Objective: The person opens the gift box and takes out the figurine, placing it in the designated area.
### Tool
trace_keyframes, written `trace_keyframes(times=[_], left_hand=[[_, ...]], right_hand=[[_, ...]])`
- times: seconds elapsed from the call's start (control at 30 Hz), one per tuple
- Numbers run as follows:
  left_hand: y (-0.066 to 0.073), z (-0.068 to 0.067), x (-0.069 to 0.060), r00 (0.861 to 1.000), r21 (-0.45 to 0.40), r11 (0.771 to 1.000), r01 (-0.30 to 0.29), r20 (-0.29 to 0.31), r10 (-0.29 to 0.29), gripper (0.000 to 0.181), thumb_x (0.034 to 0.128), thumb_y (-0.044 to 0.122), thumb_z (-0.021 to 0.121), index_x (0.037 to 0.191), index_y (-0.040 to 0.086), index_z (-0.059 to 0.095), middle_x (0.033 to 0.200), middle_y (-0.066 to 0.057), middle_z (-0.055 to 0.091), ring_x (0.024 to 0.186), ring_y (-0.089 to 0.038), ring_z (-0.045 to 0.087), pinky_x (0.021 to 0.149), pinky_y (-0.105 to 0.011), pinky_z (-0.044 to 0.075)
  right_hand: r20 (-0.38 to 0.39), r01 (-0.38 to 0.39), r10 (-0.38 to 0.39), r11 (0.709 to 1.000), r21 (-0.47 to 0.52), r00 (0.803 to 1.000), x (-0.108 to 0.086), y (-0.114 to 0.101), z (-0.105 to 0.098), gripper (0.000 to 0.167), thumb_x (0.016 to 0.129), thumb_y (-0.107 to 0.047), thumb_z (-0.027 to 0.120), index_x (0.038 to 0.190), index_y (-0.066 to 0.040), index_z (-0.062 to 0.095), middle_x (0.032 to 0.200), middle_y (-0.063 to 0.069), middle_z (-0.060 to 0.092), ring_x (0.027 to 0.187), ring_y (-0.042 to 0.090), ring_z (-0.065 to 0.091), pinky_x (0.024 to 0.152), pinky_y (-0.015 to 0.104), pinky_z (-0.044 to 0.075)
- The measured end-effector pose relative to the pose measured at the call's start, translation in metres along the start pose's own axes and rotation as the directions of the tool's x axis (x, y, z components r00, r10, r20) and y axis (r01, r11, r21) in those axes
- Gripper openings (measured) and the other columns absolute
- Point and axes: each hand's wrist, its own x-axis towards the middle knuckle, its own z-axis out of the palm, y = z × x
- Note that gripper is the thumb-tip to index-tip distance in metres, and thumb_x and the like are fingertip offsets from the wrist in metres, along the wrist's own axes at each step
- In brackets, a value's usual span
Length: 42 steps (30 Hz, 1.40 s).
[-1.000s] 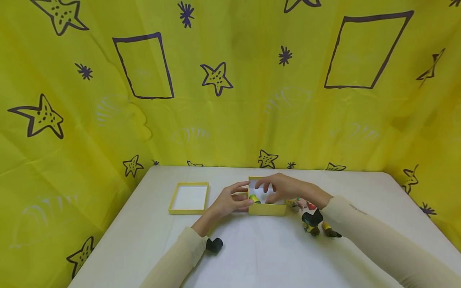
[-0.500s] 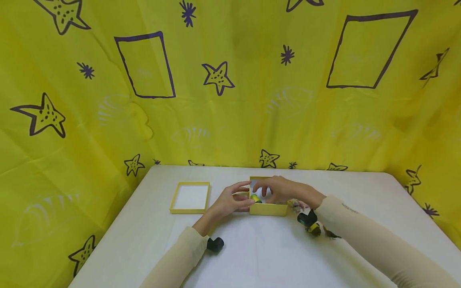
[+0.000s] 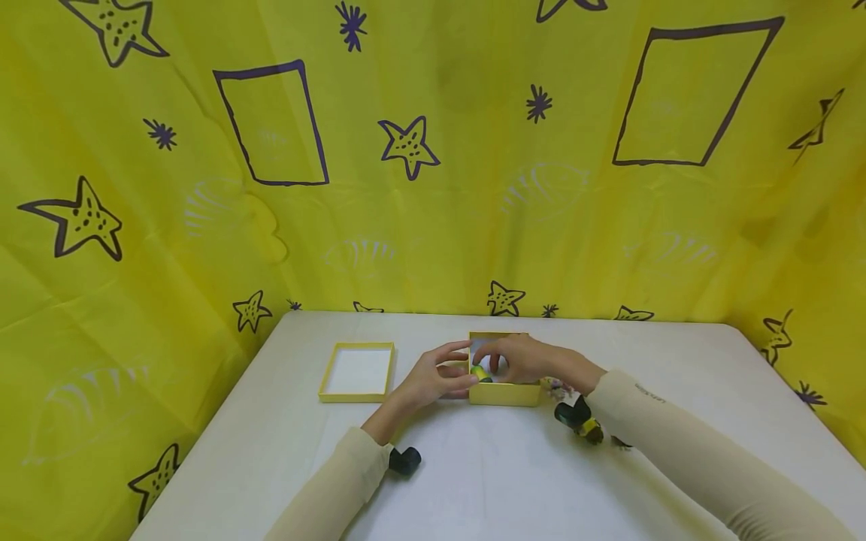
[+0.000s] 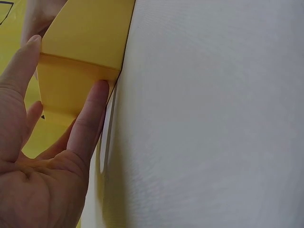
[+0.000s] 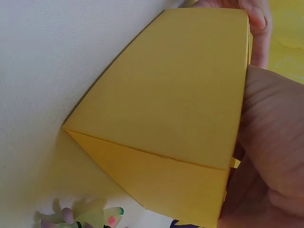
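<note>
An uncovered yellow box [image 3: 504, 394] with a white inside stands toward the back of the table. My left hand [image 3: 429, 378] rests at its left side, and in the left wrist view its extended fingertips touch the yellow wall [image 4: 71, 90]. My right hand [image 3: 528, 357] reaches over the rim with bent fingers inside. A small yellow-and-green object [image 3: 481, 373] lies in the box's left part, its kind unclear at this size. One right fingertip is at that object, while the thumb seems apart from it. In the right wrist view, the box wall [image 5: 166, 90] hides the fingertips.
A shallow yellow-rimmed lid [image 3: 355, 397] lies left of the box, white inside facing up. Small colourful figures [image 3: 558, 388] sit right of the box. Near the right wrist is a yellow-and-brown figure [image 3: 591, 430], partly hidden. A yellow patterned curtain [image 3: 433, 225] hangs behind the white table.
My right hand has moved slightly left and lower into the box, bringing its fingers to the yellow-and-green object. The left hand and the box have stayed in place.
</note>
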Motion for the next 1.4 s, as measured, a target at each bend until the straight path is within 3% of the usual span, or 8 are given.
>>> trace_keyframes(times=[0.27,0.7,1.23,1.4], left_hand=[[-0.0002,0.0003,-0.0002,1.0,-0.002,1.0,0.002,0.0,-0.002,0.067,0.092,0.006,0.078,0.152,0.018,0.051,0.147,-0.02,0.051,0.114,-0.027,0.065,0.083,-0.041,0.063],[0.0011,0.0022,-0.0007,1.0,-0.032,0.999,-0.004,-0.002,0.004,0.066,0.0919,0.003,0.077,0.152,0.017,0.052,0.147,-0.02,0.051,0.113,-0.026,0.065,0.082,-0.042,0.063],[0.0004,0.0022,0.0003,1.0,-0.008,1.0,0.002,-0.001,-0.002,0.066,0.0924,0.006,0.077,0.152,0.018,0.051,0.147,-0.02,0.051,0.113,-0.026,0.065,0.082,-0.04,0.063],[-0.0014,0.0009,0.0009,1.0,-0.011,1.0,0.002,0.002,-0.002,0.067,0.0927,0.007,0.077,0.153,0.018,0.05,0.148,-0.021,0.05,0.117,-0.029,0.063,0.083,-0.041,0.063]], right_hand=[[-0.019,-0.004,0.004,1.0,-0.002,1.0,0.0033,-0.0013,0.0029,0.032,0.092,-0.017,0.078,0.123,-0.018,0.069,0.094,-0.007,0.073,0.093,0.017,0.067,0.088,0.047,0.055],[-0.047,-0.011,0.01,1.0,-0.02,0.999,0.0023,-0.0036,0.0032,0.03,0.091,-0.017,0.081,0.119,-0.016,0.071,0.092,-0.008,0.073,0.089,0.015,0.069,0.087,0.046,0.056],[-0.055,0.011,-0.013,0.999,-0.045,0.998,0.0015,-0.0014,0.0027,0.032,0.089,-0.016,0.082,0.12,-0.013,0.073,0.089,-0.008,0.073,0.083,0.01,0.066,0.085,0.046,0.056],[-0.072,-0.008,0.003,0.998,-0.056,0.997,-0.0013,-0.0016,0.0,0.033,0.088,-0.018,0.083,0.119,-0.015,0.072,0.091,-0.008,0.072,0.086,0.013,0.066,0.09,0.054,0.052]])
